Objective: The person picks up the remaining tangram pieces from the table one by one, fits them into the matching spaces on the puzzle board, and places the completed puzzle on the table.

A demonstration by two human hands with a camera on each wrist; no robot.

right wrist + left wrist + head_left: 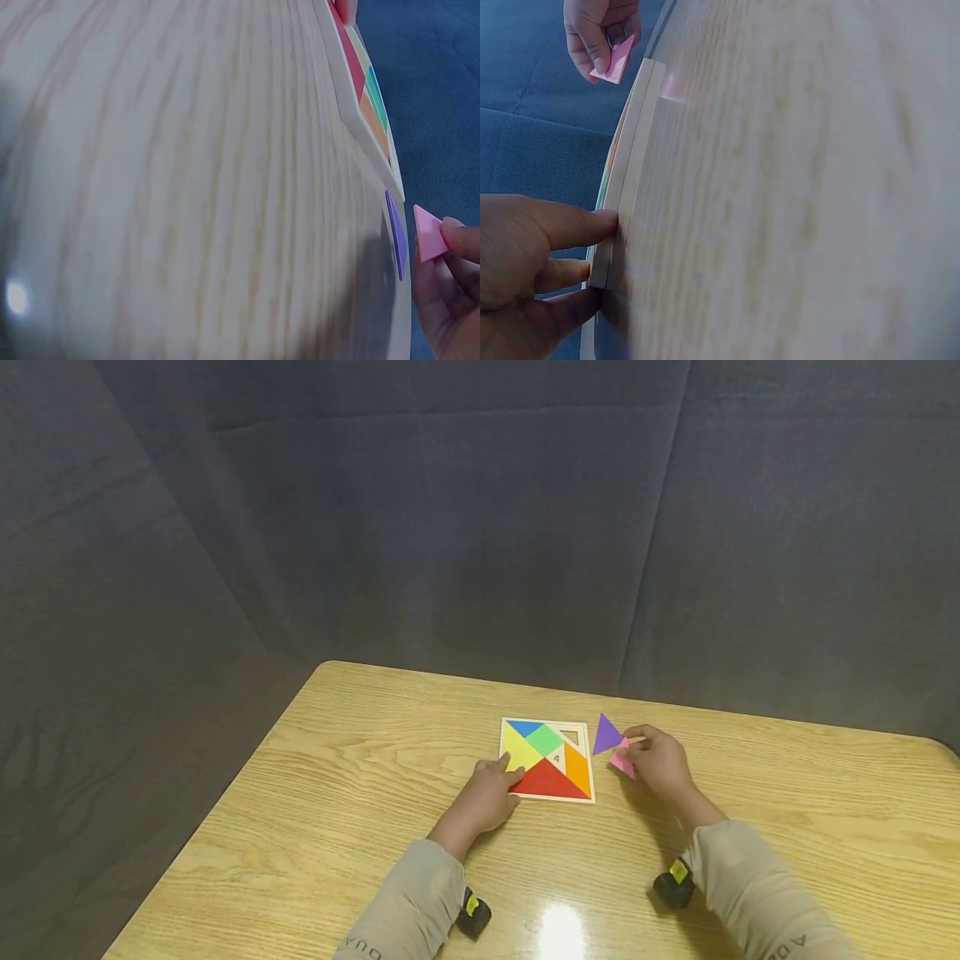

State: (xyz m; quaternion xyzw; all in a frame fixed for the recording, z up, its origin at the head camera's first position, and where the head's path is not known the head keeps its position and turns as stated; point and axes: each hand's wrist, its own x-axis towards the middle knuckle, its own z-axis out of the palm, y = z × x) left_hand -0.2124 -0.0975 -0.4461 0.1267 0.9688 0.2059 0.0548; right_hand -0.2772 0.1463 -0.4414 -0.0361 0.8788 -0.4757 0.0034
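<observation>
A square tangram board (591, 777) lies flat on the table. Yellow, blue, green, orange and red pieces fill parts of it, while two triangular slots, at its upper right and beside the orange piece, show bare wood. My left hand (489, 793) grips the near left corner, fingers over the yellow and red pieces; the left wrist view has its fingertips (604, 217) against the board's side. Between thumb and fingers, my right hand (663, 764) pinches a small pink triangle (429, 234), raised off the table. Beside the board's right edge rests a purple triangle (606, 735), close to that hand.
The wood-grain table (337, 793) has rounded far corners. Dark cloth (450, 543) hangs behind it and along the left. Each wrist wears a black camera, such as the left one (474, 917). A light glares on the near tabletop.
</observation>
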